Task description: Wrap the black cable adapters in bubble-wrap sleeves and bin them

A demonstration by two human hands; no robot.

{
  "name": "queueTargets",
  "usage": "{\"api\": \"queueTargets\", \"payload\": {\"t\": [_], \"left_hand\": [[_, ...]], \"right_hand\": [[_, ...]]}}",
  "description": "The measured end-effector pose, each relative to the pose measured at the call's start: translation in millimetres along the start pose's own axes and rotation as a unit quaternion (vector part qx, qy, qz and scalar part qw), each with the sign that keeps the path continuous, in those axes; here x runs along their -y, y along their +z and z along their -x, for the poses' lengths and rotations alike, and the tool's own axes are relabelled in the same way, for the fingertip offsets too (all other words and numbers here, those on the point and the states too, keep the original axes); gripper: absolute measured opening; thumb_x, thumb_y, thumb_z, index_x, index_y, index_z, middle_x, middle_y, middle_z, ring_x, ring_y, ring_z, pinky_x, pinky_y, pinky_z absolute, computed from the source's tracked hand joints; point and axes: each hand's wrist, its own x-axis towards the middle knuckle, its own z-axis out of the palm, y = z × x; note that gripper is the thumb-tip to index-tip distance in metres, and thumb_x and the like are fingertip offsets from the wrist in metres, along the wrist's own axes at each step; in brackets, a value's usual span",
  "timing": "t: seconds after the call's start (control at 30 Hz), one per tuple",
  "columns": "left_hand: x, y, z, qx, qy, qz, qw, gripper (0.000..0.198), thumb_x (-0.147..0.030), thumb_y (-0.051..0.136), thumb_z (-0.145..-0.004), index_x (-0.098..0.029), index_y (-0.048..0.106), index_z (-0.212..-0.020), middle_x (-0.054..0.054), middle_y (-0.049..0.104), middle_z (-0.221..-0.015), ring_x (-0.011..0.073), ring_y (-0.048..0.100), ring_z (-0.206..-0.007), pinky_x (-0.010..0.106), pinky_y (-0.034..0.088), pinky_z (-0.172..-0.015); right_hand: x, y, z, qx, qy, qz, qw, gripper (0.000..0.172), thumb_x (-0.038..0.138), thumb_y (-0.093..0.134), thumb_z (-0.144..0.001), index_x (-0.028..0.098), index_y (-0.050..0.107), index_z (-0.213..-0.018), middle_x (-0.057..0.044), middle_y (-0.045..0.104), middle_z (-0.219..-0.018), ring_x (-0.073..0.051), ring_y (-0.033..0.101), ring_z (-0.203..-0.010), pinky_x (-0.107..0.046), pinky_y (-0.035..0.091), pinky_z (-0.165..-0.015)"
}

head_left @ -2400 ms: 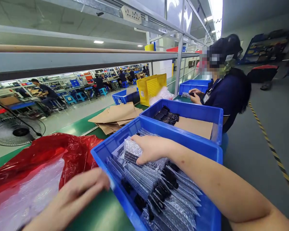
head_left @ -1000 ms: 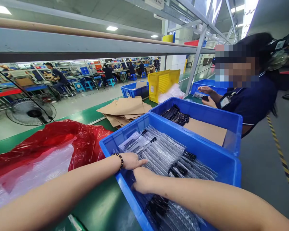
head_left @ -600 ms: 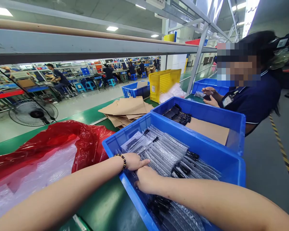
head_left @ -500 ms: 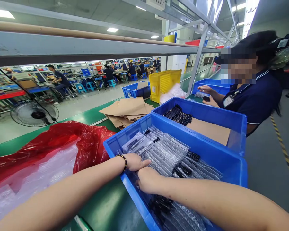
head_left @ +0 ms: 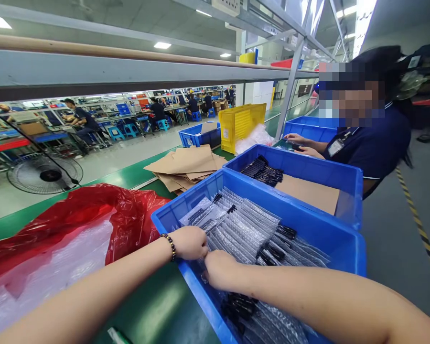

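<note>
My left hand (head_left: 190, 242), with a beaded bracelet at the wrist, is closed over the near left wall of a blue bin (head_left: 205, 306). Just beside it, my right hand (head_left: 220, 269) is curled inside the bin, fingers turned down and mostly hidden. The two hands nearly touch, and what they grip does not show. Around them lie rows of clear bubble-wrap bags (head_left: 249, 224) with dark contents. Black ends (head_left: 241, 306) poke out of several bags. At the left, a red plastic bag (head_left: 129, 210) holds white bubble-wrap sheets (head_left: 82, 258).
Behind my bin stands a second blue bin (head_left: 344, 179) with black parts (head_left: 263, 171) and cardboard (head_left: 310, 191). Brown cardboard sheets (head_left: 189, 162) and a yellow crate (head_left: 240, 126) sit farther back. A co-worker (head_left: 372, 143) handles something at the right. A metal rail (head_left: 129, 67) crosses above.
My left hand has curled its thumb in and turned slightly, staying by the bin wall. My right hand has barely moved. The co-worker's hands have shifted a little, and the whole view has slid slightly.
</note>
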Motion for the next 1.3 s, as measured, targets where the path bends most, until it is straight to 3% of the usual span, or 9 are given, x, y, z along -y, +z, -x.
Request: {"api": "queueTargets", "payload": {"t": [0.2,0.43,0.57,0.67,0.77,0.93,1.3], "left_hand": [[-3,-4.2,13,0.104,0.051,0.005,0.993,0.032,-0.023,0.042,-0.069,-0.022,0.068,-0.086,0.007,0.070,-0.083,0.0224,0.062,-0.073,0.030,0.046,-0.062],[-5,2.7,11,0.077,0.039,0.031,0.996,0.029,-0.026,0.042,-0.068,-0.020,0.068,-0.078,0.006,0.069,-0.072,0.0202,0.059,-0.064,0.027,0.044,-0.056],[-3,1.0,16,0.081,0.038,0.039,0.995,0.029,-0.027,0.043,-0.067,-0.020,0.069,-0.078,0.006,0.069,-0.074,0.0200,0.059,-0.065,0.027,0.044,-0.057],[-4,-0.2,16,0.100,0.049,0.034,0.993,0.031,-0.028,0.043,-0.068,-0.022,0.070,-0.081,0.005,0.070,-0.077,0.0196,0.060,-0.067,0.027,0.045,-0.060],[-6,-0.8,15,0.129,0.046,0.013,0.990,0.032,-0.030,0.042,-0.068,-0.021,0.070,-0.080,0.006,0.070,-0.075,0.0200,0.059,-0.065,0.028,0.045,-0.058],[-10,-1.2,13,0.149,0.038,0.002,0.988,0.034,-0.032,0.042,-0.067,-0.018,0.070,-0.081,0.009,0.070,-0.077,0.0220,0.059,-0.065,0.030,0.044,-0.057],[-8,-1.1,11,0.146,0.043,0.013,0.988,0.039,-0.038,0.043,-0.067,-0.019,0.068,-0.091,0.009,0.070,-0.082,0.0254,0.061,-0.072,0.033,0.046,-0.063]], "right_hand": [[1,6,-1,-0.022,0.010,-0.004,1.000,0.030,0.017,0.056,-0.072,0.011,0.060,-0.100,-0.015,0.067,-0.090,-0.028,0.064,-0.085,-0.036,0.052,-0.070],[-2,16,-5,-0.058,0.017,-0.018,0.998,0.030,0.026,0.054,-0.074,0.011,0.060,-0.099,-0.014,0.068,-0.086,-0.028,0.065,-0.084,-0.035,0.052,-0.069],[-7,-2,-5,-0.003,0.019,-0.041,0.999,0.032,0.032,0.059,-0.069,0.012,0.063,-0.093,-0.014,0.068,-0.089,-0.029,0.064,-0.084,-0.033,0.052,-0.066],[-9,-19,-1,0.049,0.007,-0.047,0.998,0.020,0.021,0.055,-0.070,0.013,0.066,-0.085,-0.013,0.069,-0.085,-0.027,0.065,-0.082,-0.029,0.050,-0.063],[-5,-28,7,0.056,-0.035,-0.019,0.998,0.028,0.012,0.054,-0.067,0.013,0.065,-0.093,-0.013,0.068,-0.089,-0.028,0.064,-0.086,-0.029,0.050,-0.065],[-2,-29,12,0.082,-0.090,0.028,0.992,0.046,0.009,0.056,-0.066,0.010,0.056,-0.112,-0.015,0.067,-0.094,-0.031,0.063,-0.087,-0.034,0.050,-0.066],[-8,-22,-4,0.114,-0.107,0.089,0.984,0.049,0.017,0.055,-0.071,0.008,0.047,-0.118,-0.015,0.065,-0.098,-0.029,0.063,-0.088,-0.034,0.051,-0.067]]}}
